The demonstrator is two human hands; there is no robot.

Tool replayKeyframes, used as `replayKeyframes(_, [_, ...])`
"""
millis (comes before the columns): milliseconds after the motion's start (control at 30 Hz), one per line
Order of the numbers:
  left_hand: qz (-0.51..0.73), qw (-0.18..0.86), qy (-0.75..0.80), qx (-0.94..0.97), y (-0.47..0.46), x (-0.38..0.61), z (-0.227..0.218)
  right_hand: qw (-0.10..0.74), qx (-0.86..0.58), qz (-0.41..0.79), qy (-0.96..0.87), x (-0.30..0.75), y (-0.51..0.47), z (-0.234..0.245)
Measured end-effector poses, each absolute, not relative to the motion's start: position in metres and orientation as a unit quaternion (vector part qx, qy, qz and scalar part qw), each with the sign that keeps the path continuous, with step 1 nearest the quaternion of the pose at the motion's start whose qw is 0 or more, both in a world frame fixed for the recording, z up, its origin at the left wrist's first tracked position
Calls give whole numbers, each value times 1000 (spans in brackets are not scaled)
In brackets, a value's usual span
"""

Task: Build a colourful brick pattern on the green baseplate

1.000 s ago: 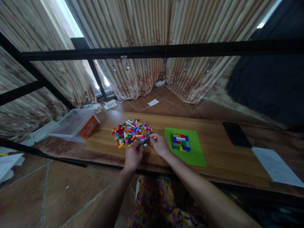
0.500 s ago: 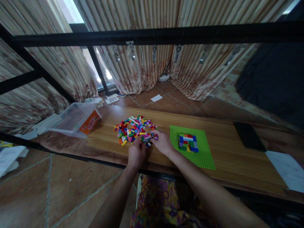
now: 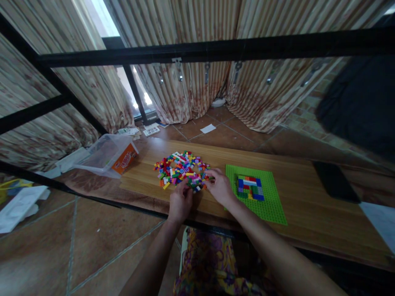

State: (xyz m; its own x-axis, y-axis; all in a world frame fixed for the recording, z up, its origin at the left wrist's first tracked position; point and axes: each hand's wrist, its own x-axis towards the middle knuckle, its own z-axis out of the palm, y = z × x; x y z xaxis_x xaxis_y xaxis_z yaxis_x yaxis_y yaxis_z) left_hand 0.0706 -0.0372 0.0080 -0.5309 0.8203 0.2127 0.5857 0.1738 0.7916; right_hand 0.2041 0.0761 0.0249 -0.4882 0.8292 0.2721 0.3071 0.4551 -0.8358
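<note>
right hand (image 3: 221,188) slightly rightward, bricks (image 3: 182,169) outside clear bin (image 3: 108,153)

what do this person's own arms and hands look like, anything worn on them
Left hand and right hand: no gloves. Forearms: bare, no sleeves, watch or bracelet visible. Any rings are too small to tell.

Striped curtains (image 3: 191,94) hang on the far side — a bright window (image 3: 103,18) at left — above a brown tiled floor (image 3: 114,230).
</note>
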Motion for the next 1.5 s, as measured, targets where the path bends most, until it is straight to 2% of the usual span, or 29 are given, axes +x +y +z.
replayKeyframes(167, [471,103,757,442,-45,57,8,379,-364,386,-758,223,57,24])
replayKeyframes(267, [442,62,784,431,-43,43,17,381,-368,403,-746,238,38,20])
replayKeyframes(500, [252,-36,808,532,15,16,47,365,-382,415,-740,262,7,20])
replayKeyframes(700, [100,-12,809,579,51,21,54,358,-395,431,-728,274,-1,26])
replayKeyframes(833, [105,-13,821,561,53,25,55,355,-413,438,-715,282,-2,24])
replayKeyframes(933, [181,-10,811,556,49,25,57,359,-419,445,-705,284,-3,23])
replayKeyframes(1033, [330,66,776,533,41,27,60,361,-420,455,-697,283,-2,24])
replayKeyframes(1133, [531,251,694,415,25,42,67,377,-419,475,-676,278,1,28])
replayKeyframes(1200, [624,395,602,304,10,60,74,397,-422,500,-644,273,4,32])
replayKeyframes(1267, [650,541,500,188,-7,81,81,416,-431,530,-600,268,7,40])
replayKeyframes(1333, [648,615,434,116,-23,103,86,431,-439,559,-556,263,8,49])
replayKeyframes(1500, [658,630,404,84,-47,144,89,463,-409,630,-471,259,3,74])
